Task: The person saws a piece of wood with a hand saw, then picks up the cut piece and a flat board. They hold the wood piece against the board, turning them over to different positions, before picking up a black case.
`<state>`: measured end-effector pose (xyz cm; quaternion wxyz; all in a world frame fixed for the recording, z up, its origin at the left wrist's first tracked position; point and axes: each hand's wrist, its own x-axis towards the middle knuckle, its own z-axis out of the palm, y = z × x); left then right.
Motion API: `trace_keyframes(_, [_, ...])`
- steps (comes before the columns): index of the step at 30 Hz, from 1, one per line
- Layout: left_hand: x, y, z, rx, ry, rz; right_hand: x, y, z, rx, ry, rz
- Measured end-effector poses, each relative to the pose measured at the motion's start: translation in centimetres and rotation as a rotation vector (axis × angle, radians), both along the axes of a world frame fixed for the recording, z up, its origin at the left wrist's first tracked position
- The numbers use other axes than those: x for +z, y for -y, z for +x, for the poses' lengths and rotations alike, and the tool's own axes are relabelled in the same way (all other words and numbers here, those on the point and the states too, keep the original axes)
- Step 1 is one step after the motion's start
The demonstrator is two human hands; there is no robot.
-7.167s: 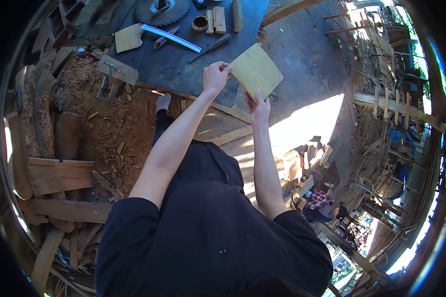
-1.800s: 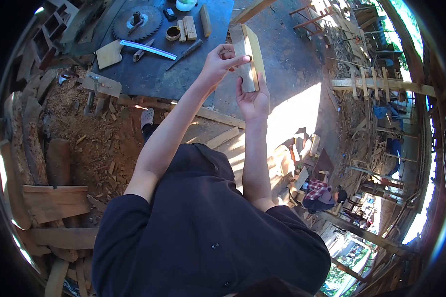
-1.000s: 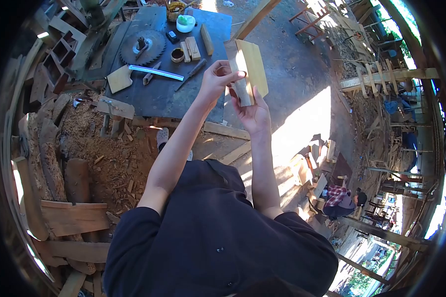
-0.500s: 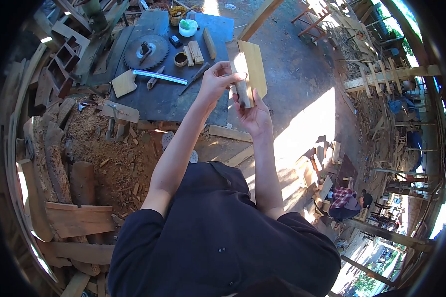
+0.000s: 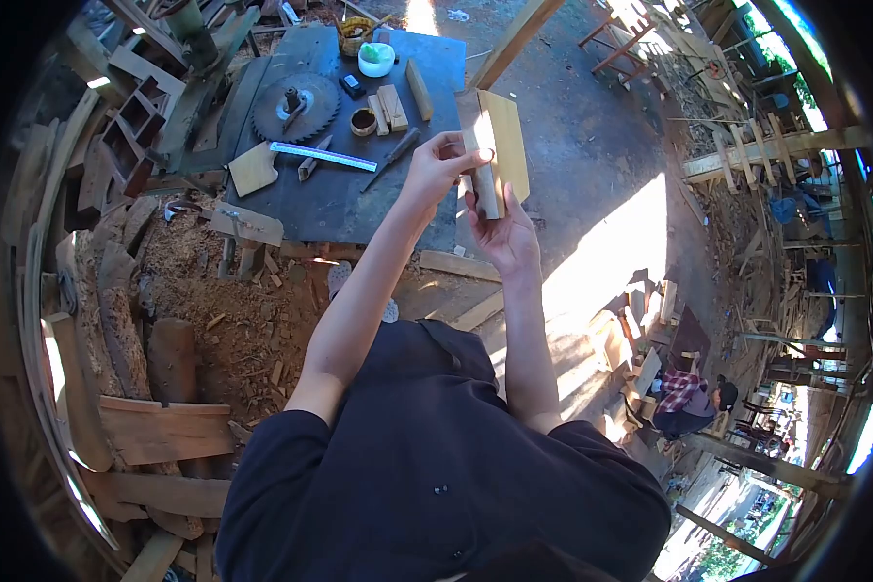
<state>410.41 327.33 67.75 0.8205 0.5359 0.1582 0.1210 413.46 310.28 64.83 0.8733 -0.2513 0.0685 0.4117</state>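
I hold a piece of wood (image 5: 510, 145) out in front of me, over the right edge of the work table. It has a wide pale yellow side with a cut corner and a narrower, darker side partly lit by the sun. My left hand (image 5: 438, 173) pinches the narrow side, thumb on top and fingers behind it. Around the lower end, my right hand (image 5: 509, 241) supports the wood with its thumb along the pale side. Left of the hands, a dark pointed tool (image 5: 392, 158) and a blue-white ruler (image 5: 322, 156) lie on the table.
The dark table (image 5: 310, 209) carries a circular saw blade (image 5: 317, 100), small wood blocks (image 5: 392, 107), a brown cup (image 5: 363, 122) and a white bowl (image 5: 376, 60). Shavings (image 5: 204, 281) cover the ground below. A person in a checked shirt (image 5: 680, 388) is at the right among wood offcuts.
The whole view has shifted slightly, with the table and hands appearing lower and further right. The wood has turned a little, so its pale side looks narrower. Both hands keep their hold.
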Motion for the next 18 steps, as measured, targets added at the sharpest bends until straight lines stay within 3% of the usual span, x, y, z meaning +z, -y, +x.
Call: trace_keyframes(18, [-0.6, -3.1, 1.3, -0.055, -0.049, -0.003, -1.2, -3.1, 0.2, -0.063, 0.003, 0.014])
